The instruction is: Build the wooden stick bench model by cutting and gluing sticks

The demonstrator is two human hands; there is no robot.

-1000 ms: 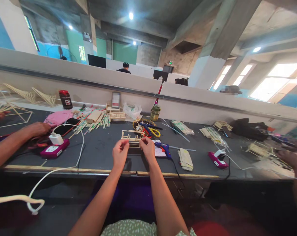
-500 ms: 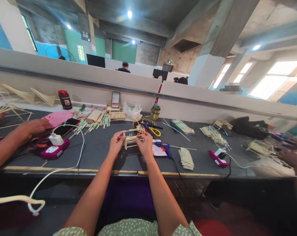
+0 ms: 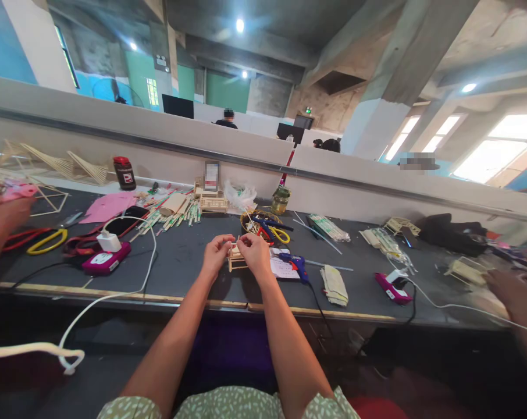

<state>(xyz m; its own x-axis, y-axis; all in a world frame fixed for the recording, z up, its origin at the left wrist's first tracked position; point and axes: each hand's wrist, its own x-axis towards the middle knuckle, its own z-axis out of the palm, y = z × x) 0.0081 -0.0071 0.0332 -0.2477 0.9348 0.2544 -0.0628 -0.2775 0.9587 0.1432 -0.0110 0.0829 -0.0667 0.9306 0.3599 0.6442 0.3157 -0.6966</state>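
A small frame model of pale wooden sticks (image 3: 236,258) is held between both my hands just above the dark table (image 3: 180,273). My left hand (image 3: 215,256) pinches its left side with fingers closed. From the right, my right hand (image 3: 255,253) grips it and covers much of it. A blue glue gun (image 3: 295,265) lies on a printed paper just right of my right hand. Yellow-handled scissors (image 3: 275,231) rest on a round basket behind the model.
A pink power bank with a white charger (image 3: 106,259) and a white cable lie to the left, with yellow scissors (image 3: 45,241) and a co-worker's hand (image 3: 2,218) further left. Stick bundles (image 3: 171,212) sit at the back. Another person's hand (image 3: 505,288) works at the right.
The stick model has been turned and drawn closer between my hands, which now cover more of it. The co-worker's hand at the left has pulled back toward the left edge.
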